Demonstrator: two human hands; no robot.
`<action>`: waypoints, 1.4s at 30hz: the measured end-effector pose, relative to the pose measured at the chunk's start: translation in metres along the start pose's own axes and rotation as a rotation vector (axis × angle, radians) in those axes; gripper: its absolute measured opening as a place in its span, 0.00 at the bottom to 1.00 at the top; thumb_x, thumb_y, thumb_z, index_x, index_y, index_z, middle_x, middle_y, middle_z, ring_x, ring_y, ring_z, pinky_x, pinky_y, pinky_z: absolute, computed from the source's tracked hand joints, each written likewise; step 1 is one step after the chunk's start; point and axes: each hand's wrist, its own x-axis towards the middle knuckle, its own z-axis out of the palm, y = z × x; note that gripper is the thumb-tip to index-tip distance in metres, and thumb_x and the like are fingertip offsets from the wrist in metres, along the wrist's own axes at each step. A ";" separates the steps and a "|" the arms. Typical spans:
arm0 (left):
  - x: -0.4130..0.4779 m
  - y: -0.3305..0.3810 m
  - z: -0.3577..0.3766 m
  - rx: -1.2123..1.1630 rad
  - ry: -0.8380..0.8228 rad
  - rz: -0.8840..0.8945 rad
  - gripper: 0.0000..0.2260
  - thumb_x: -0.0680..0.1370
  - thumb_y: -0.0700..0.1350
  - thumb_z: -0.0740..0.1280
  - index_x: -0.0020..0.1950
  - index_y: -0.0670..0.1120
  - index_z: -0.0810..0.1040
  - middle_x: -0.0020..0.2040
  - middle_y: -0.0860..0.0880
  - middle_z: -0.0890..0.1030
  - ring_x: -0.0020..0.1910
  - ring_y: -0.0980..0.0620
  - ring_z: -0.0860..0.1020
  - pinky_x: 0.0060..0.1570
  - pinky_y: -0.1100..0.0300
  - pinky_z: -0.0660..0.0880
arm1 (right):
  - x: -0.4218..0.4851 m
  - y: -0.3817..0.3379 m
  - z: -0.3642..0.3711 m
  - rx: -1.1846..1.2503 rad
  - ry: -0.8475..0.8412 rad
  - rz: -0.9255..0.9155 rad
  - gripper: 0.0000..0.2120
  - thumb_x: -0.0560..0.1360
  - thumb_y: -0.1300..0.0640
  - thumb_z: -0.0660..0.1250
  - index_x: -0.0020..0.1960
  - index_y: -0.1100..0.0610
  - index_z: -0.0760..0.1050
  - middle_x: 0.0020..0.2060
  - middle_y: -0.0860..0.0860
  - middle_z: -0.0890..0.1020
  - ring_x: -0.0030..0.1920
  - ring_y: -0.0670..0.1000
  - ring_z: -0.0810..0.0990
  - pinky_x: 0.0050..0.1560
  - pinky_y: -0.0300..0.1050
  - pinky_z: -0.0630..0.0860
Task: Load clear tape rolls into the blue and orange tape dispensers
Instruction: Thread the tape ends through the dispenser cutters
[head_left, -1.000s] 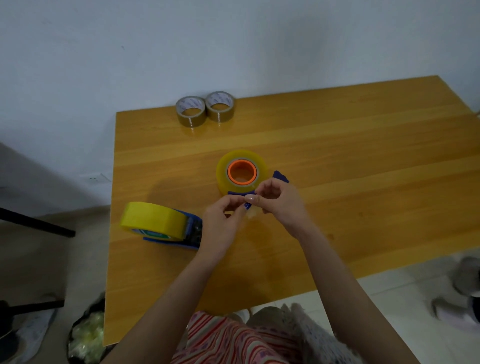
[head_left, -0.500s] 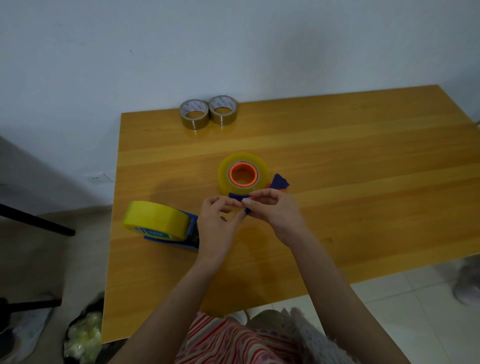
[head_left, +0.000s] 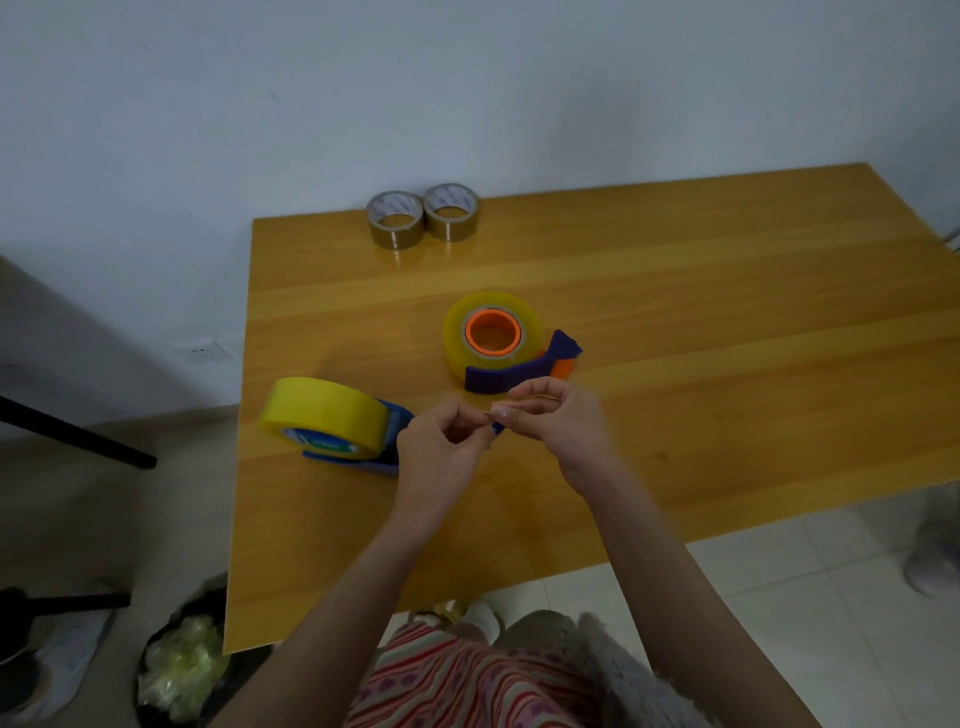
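A clear yellowish tape roll (head_left: 457, 332) lies flat on the orange hub (head_left: 492, 332) of a blue and orange dispenser (head_left: 519, 375) at the table's middle. To its left, a second yellow-looking tape roll (head_left: 324, 410) sits in a blue dispenser (head_left: 384, 457) standing on edge. My left hand (head_left: 441, 447) and my right hand (head_left: 558, 418) meet just in front of the orange-hub dispenser. Their fingertips pinch the loose tape end, with a small blue tip showing between them. The tape strip itself is hard to make out.
Two brown tape rolls (head_left: 395, 221) (head_left: 451, 212) lie side by side at the wooden table's (head_left: 727, 312) far edge near the wall. A black bin with crumpled tape (head_left: 182, 670) stands on the floor at the table's near left corner.
Both hands have drawn back a little toward me from the orange-hub dispenser, still pinched together, so more of its blue frame now shows. The dispensers and rolls have stayed put.
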 end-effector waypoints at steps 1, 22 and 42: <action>-0.002 0.000 -0.002 0.001 0.003 0.013 0.13 0.71 0.38 0.71 0.35 0.55 0.76 0.33 0.55 0.80 0.35 0.59 0.79 0.36 0.70 0.75 | -0.003 0.000 0.002 0.013 -0.003 -0.008 0.10 0.66 0.67 0.76 0.40 0.57 0.77 0.34 0.50 0.84 0.35 0.42 0.83 0.38 0.33 0.79; -0.089 -0.073 -0.137 -0.232 0.504 -0.016 0.03 0.73 0.42 0.68 0.45 0.50 0.78 0.38 0.51 0.79 0.39 0.55 0.77 0.42 0.65 0.75 | -0.051 0.028 0.158 -0.148 -0.552 -0.036 0.11 0.71 0.69 0.70 0.54 0.67 0.78 0.40 0.52 0.82 0.36 0.41 0.82 0.38 0.34 0.80; -0.257 -0.245 -0.194 -0.118 0.984 -0.898 0.09 0.76 0.39 0.63 0.55 0.41 0.78 0.47 0.49 0.80 0.47 0.49 0.77 0.47 0.61 0.69 | -0.105 0.238 0.355 -1.191 -0.987 -0.044 0.10 0.72 0.64 0.69 0.52 0.60 0.83 0.51 0.56 0.85 0.55 0.53 0.81 0.61 0.43 0.75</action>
